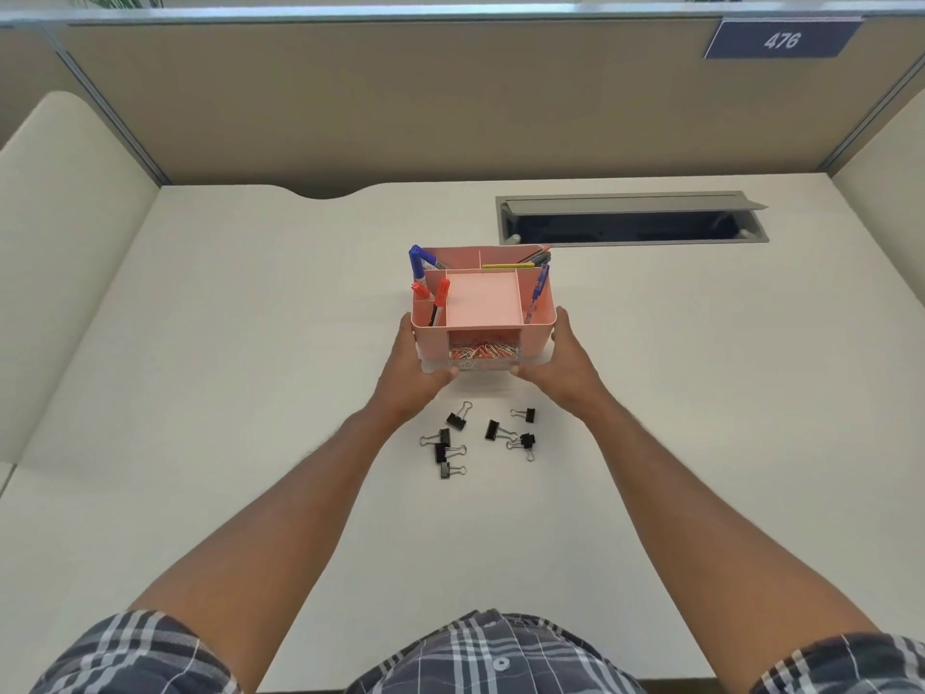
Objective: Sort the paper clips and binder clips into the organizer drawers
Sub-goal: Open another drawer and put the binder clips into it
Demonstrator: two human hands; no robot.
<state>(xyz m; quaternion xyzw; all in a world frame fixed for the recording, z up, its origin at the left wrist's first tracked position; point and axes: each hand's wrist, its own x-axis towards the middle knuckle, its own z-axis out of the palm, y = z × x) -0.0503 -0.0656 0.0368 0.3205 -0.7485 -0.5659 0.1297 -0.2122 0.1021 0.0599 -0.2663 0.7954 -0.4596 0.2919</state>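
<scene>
A pink desk organizer (483, 299) stands in the middle of the desk with pens and markers in its top compartments. Its clear front drawer (483, 354) holds a heap of coloured paper clips. My left hand (413, 365) grips the organizer's left side, thumb at the drawer's lower left corner. My right hand (563, 358) grips the right side, thumb at the drawer's lower right corner. Several black binder clips (483, 435) lie scattered on the desk just in front of the organizer, between my forearms.
The white desk (250, 393) is bounded by beige partition walls at the back and both sides. An open grey cable tray (630, 220) is set into the desk behind and right of the organizer.
</scene>
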